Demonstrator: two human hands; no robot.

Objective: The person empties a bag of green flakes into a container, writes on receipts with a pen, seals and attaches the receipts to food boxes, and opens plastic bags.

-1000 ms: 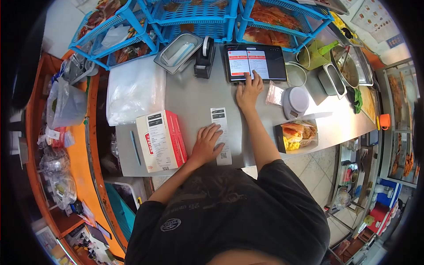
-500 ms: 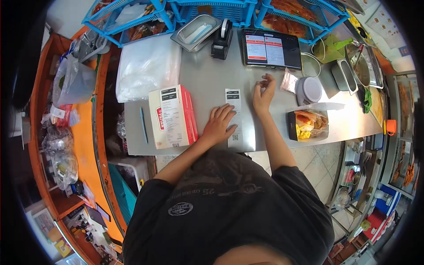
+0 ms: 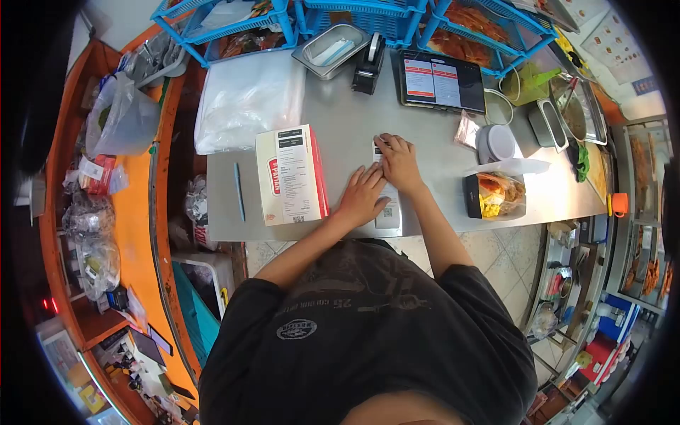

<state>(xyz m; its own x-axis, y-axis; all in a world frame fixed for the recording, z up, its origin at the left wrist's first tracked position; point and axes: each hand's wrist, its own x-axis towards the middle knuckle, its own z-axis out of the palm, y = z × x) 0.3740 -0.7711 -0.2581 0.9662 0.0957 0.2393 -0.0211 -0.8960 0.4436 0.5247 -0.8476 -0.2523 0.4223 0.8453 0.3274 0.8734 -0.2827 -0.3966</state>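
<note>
A printed receipt [image 3: 387, 212] lies on the metal counter, largely covered by both hands. My left hand [image 3: 363, 195] rests on it, fingers spread and lying flat. Just beyond, my right hand [image 3: 399, 161] is over the receipt's upper end with fingers bent; whether it grips the paper is unclear. Left of the hands stands a white and red box [image 3: 271, 177] with another receipt [image 3: 297, 177] on it. An open food box [image 3: 499, 197] holds yellow and brown food to the right. Behind the hands is a tablet [image 3: 443, 81] with a lit screen.
Plastic bags [image 3: 248, 99] are stacked at the counter's back left, with a blue pen [image 3: 239, 191] nearer the front. A steel tray [image 3: 331, 51], a tape dispenser [image 3: 370, 67] and blue racks [image 3: 358, 14] stand at the back. A round scale [image 3: 497, 144] sits behind the food box.
My right hand has come away from the tablet and down to the receipt, beside my left hand. My left hand has stayed on the receipt. The whole view has shifted.
</note>
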